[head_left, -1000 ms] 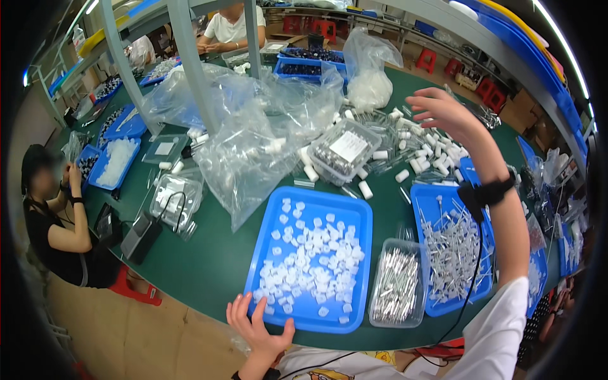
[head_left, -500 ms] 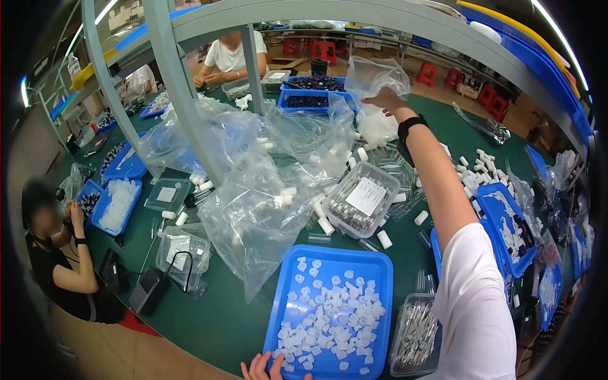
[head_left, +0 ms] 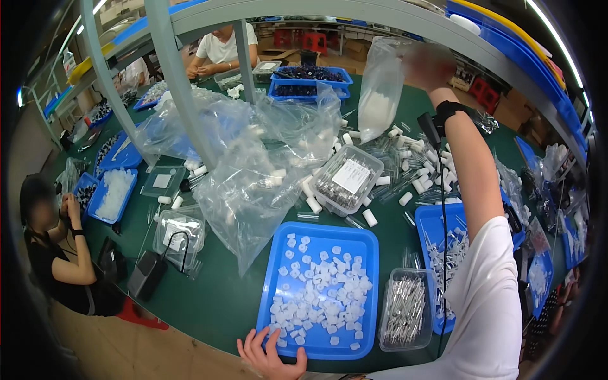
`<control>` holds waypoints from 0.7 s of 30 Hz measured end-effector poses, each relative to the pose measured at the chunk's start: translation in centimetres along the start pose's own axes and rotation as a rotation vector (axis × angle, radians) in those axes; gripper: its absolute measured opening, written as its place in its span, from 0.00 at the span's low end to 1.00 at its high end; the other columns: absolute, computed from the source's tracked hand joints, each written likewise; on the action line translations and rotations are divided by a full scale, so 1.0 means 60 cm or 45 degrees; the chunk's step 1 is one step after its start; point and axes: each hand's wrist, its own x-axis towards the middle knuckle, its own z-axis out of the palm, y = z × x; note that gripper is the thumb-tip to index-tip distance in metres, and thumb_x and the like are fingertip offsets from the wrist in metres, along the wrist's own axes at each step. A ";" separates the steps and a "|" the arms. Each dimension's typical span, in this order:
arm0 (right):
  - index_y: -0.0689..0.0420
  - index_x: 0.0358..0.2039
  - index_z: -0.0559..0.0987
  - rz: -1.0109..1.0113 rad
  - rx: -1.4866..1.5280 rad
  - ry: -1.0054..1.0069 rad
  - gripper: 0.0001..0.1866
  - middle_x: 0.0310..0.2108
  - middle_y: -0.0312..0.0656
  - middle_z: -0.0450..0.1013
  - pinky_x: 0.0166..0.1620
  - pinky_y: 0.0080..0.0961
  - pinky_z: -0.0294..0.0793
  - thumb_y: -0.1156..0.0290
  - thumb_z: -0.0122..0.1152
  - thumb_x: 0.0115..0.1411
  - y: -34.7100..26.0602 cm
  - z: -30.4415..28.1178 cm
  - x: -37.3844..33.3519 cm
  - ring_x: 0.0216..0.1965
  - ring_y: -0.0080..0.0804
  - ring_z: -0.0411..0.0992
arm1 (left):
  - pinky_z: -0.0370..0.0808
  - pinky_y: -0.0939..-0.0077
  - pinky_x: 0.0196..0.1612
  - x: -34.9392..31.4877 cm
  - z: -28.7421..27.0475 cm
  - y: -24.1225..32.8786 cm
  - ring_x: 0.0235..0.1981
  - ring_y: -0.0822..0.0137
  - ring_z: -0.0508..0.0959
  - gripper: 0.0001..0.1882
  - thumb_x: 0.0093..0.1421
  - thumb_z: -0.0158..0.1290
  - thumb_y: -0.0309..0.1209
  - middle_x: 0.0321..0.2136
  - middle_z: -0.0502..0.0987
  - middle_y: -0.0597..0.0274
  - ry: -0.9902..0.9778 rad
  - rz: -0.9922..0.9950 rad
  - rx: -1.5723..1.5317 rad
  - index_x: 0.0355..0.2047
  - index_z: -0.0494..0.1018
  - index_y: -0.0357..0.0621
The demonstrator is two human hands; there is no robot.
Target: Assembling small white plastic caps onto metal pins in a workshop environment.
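While the spread left hand (head_left: 271,357) touches the tray (head_left: 345,235) at its near-left corner, beside bare table (head_left: 215,310), the right hand (head_left: 430,66), fingers blurred, grips a soft clear bag (head_left: 380,82) toward the far edge.

The head view, from the left of two head-worn fisheye cameras, looks down and forward across the green tabletop (head_left: 212,297), from the nearby large blue tray (head_left: 342,237) to distant red stools (head_left: 314,43).

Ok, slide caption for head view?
Left hand at a blue tray of white pieces; blurred right hand at top of a clear bag.
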 end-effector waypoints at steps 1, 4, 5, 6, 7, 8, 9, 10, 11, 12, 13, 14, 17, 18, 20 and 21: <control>0.67 0.46 0.61 0.057 0.005 0.007 0.32 0.42 0.51 0.66 0.45 0.27 0.64 0.57 0.59 0.47 -0.028 0.003 -0.007 0.45 0.41 0.65 | 0.53 0.51 0.51 -0.001 -0.003 0.002 0.44 0.53 0.65 0.24 0.41 0.50 0.44 0.39 0.68 0.55 0.010 -0.003 0.012 0.38 0.69 0.43; 0.66 0.46 0.61 0.218 -0.111 -0.017 0.28 0.43 0.49 0.66 0.47 0.26 0.62 0.60 0.55 0.51 -0.129 -0.030 -0.022 0.45 0.39 0.64 | 0.49 0.47 0.51 -0.010 -0.011 -0.004 0.47 0.51 0.61 0.26 0.39 0.52 0.45 0.41 0.64 0.55 -0.182 -0.085 0.088 0.37 0.68 0.44; 0.66 0.46 0.61 0.268 -0.227 -0.054 0.26 0.45 0.49 0.64 0.49 0.27 0.61 0.62 0.53 0.52 -0.145 -0.053 -0.021 0.47 0.39 0.63 | 0.48 0.47 0.52 -0.012 -0.009 -0.004 0.46 0.51 0.61 0.25 0.38 0.52 0.45 0.41 0.65 0.56 -0.156 -0.082 0.060 0.36 0.68 0.45; 0.66 0.46 0.61 0.317 -0.347 -0.099 0.24 0.46 0.49 0.63 0.50 0.27 0.60 0.63 0.52 0.53 -0.159 -0.069 -0.026 0.48 0.40 0.61 | 0.48 0.47 0.52 -0.010 -0.007 -0.003 0.46 0.51 0.61 0.24 0.38 0.52 0.44 0.40 0.65 0.57 -0.134 -0.086 0.027 0.35 0.69 0.45; 0.66 0.46 0.61 0.444 0.385 -0.008 0.22 0.47 0.50 0.62 0.53 0.29 0.58 0.65 0.50 0.54 -0.175 -0.080 -0.034 0.50 0.41 0.59 | 0.48 0.46 0.52 -0.012 -0.007 -0.003 0.46 0.52 0.62 0.23 0.38 0.52 0.44 0.39 0.66 0.57 -0.111 -0.090 0.002 0.34 0.69 0.45; 0.66 0.46 0.62 0.550 1.118 0.094 0.20 0.49 0.50 0.60 0.55 0.31 0.56 0.67 0.48 0.56 -0.189 -0.093 -0.048 0.51 0.43 0.57 | 0.48 0.47 0.52 -0.029 0.009 -0.014 0.46 0.52 0.62 0.22 0.38 0.52 0.43 0.38 0.66 0.57 -0.065 -0.053 0.040 0.34 0.70 0.45; 0.66 0.45 0.62 0.637 1.868 0.193 0.18 0.50 0.50 0.59 0.57 0.34 0.54 0.68 0.46 0.57 -0.206 -0.094 -0.065 0.52 0.44 0.55 | 0.48 0.47 0.52 -0.035 0.008 -0.016 0.46 0.52 0.62 0.22 0.39 0.52 0.43 0.39 0.66 0.57 -0.056 -0.048 0.040 0.34 0.69 0.44; 0.67 0.48 0.59 0.560 1.836 0.237 0.19 0.54 0.54 0.50 0.60 0.44 0.48 0.70 0.40 0.60 -0.223 -0.108 -0.087 0.56 0.53 0.47 | 0.48 0.47 0.53 -0.033 0.007 -0.014 0.47 0.52 0.61 0.22 0.40 0.51 0.43 0.39 0.65 0.56 -0.050 -0.036 0.032 0.34 0.69 0.43; 0.68 0.48 0.59 0.626 1.879 0.211 0.19 0.54 0.54 0.50 0.60 0.43 0.48 0.70 0.40 0.60 -0.237 -0.127 -0.110 0.56 0.53 0.47 | 0.48 0.47 0.53 -0.031 0.005 -0.013 0.47 0.52 0.61 0.22 0.41 0.50 0.43 0.39 0.65 0.56 -0.045 -0.023 0.025 0.34 0.69 0.42; 0.68 0.48 0.59 0.692 1.933 0.180 0.19 0.54 0.54 0.50 0.60 0.42 0.48 0.69 0.40 0.60 -0.250 -0.147 -0.132 0.56 0.53 0.47 | 0.48 0.49 0.53 -0.032 0.001 -0.013 0.47 0.51 0.61 0.22 0.41 0.50 0.42 0.40 0.65 0.55 -0.030 -0.003 0.032 0.35 0.69 0.42; 0.69 0.48 0.59 0.762 1.986 0.150 0.19 0.54 0.54 0.50 0.60 0.42 0.47 0.68 0.40 0.60 -0.269 -0.164 -0.153 0.56 0.52 0.47 | 0.49 0.49 0.53 -0.034 0.000 -0.014 0.47 0.51 0.61 0.22 0.41 0.51 0.42 0.40 0.65 0.55 -0.009 0.004 0.037 0.35 0.69 0.42; 0.70 0.48 0.59 0.802 2.012 0.166 0.20 0.54 0.54 0.52 0.60 0.40 0.47 0.69 0.38 0.61 -0.290 -0.178 -0.170 0.57 0.49 0.47 | 0.49 0.50 0.52 -0.035 0.000 -0.017 0.47 0.51 0.61 0.23 0.40 0.52 0.42 0.40 0.65 0.55 0.013 0.010 0.045 0.35 0.69 0.43; 0.71 0.49 0.58 0.673 2.199 0.268 0.20 0.53 0.54 0.53 0.61 0.39 0.47 0.69 0.38 0.61 -0.284 -0.235 -0.213 0.57 0.47 0.48 | 0.50 0.52 0.52 -0.038 -0.002 -0.012 0.46 0.51 0.62 0.23 0.40 0.53 0.41 0.40 0.65 0.54 0.043 0.063 0.006 0.36 0.69 0.42; 0.71 0.49 0.58 0.424 2.543 -0.239 0.20 0.53 0.53 0.54 0.61 0.39 0.46 0.69 0.38 0.61 -0.256 -0.258 -0.230 0.57 0.44 0.49 | 0.50 0.52 0.52 -0.039 0.002 -0.012 0.46 0.51 0.62 0.23 0.40 0.52 0.41 0.40 0.65 0.54 0.061 0.082 -0.012 0.37 0.69 0.42; 0.70 0.50 0.58 0.338 2.581 -0.195 0.20 0.53 0.53 0.54 0.61 0.39 0.46 0.69 0.38 0.61 -0.285 -0.266 -0.255 0.57 0.44 0.49 | 0.51 0.53 0.52 -0.041 0.006 -0.014 0.47 0.51 0.61 0.23 0.42 0.52 0.41 0.41 0.64 0.53 0.095 0.105 -0.037 0.37 0.68 0.42; 0.70 0.50 0.58 0.287 2.606 -0.178 0.20 0.54 0.53 0.54 0.61 0.39 0.46 0.69 0.38 0.61 -0.299 -0.267 -0.264 0.57 0.43 0.49 | 0.51 0.53 0.52 -0.043 0.008 -0.016 0.47 0.51 0.61 0.23 0.42 0.52 0.41 0.41 0.64 0.53 0.115 0.115 -0.052 0.38 0.68 0.41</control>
